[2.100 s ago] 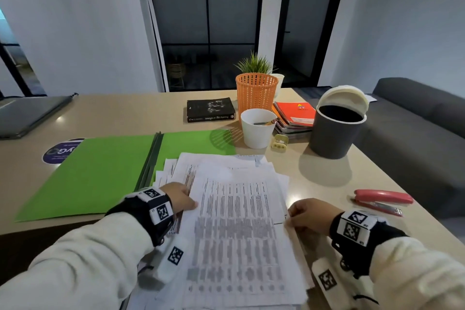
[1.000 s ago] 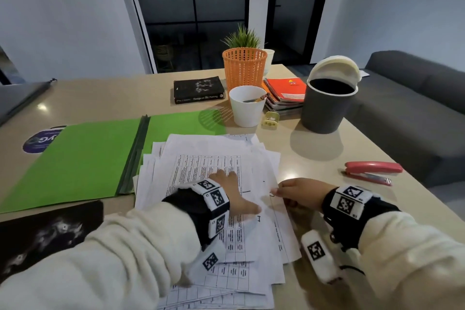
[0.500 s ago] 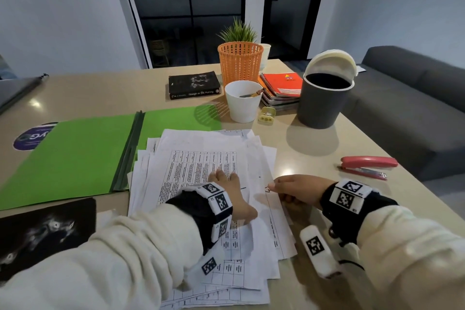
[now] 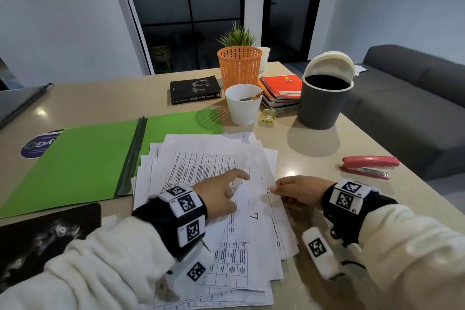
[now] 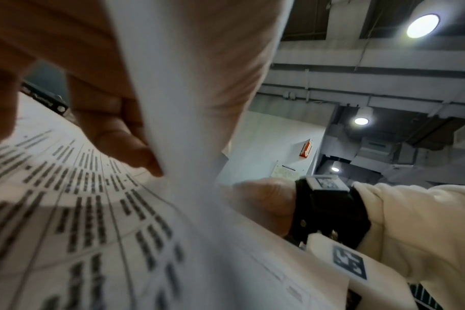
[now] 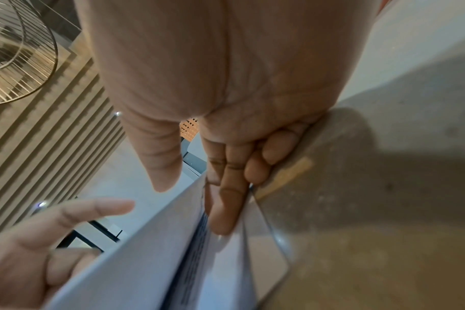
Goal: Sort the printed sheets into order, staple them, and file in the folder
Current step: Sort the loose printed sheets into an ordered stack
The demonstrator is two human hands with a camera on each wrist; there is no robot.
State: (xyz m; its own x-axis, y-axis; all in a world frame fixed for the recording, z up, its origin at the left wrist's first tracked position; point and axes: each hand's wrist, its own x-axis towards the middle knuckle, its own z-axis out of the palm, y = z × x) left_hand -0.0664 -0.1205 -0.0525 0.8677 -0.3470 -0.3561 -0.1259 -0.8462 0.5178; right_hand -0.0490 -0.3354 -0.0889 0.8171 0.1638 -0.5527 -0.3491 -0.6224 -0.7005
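A loose pile of printed sheets (image 4: 201,166) lies in front of me, partly over the right leaf of the open green folder (image 4: 83,163). My left hand (image 4: 221,194) rests on the pile; its fingers (image 5: 114,136) and thumb pinch one sheet (image 5: 189,104) that stands up between them. That sheet (image 4: 254,209) carries a handwritten 4. My right hand (image 4: 294,191) holds the pile's right edge, with fingers (image 6: 223,205) slid between the sheets (image 6: 146,262) and the thumb above. The red stapler (image 4: 367,165) lies on the table to the right, apart from both hands.
Behind the pile stand a white cup (image 4: 242,106) with a pencil, a yellow sharpener (image 4: 268,117), a grey bin (image 4: 324,100), an orange basket (image 4: 239,65), spiral notebooks (image 4: 281,88) and a black book (image 4: 195,89). A grey sofa (image 4: 415,98) borders the table's right edge.
My left hand left the pile's left edge, crossed over the top and now reaches right toward my right hand. A sheet marked 4 has come into view between the hands.
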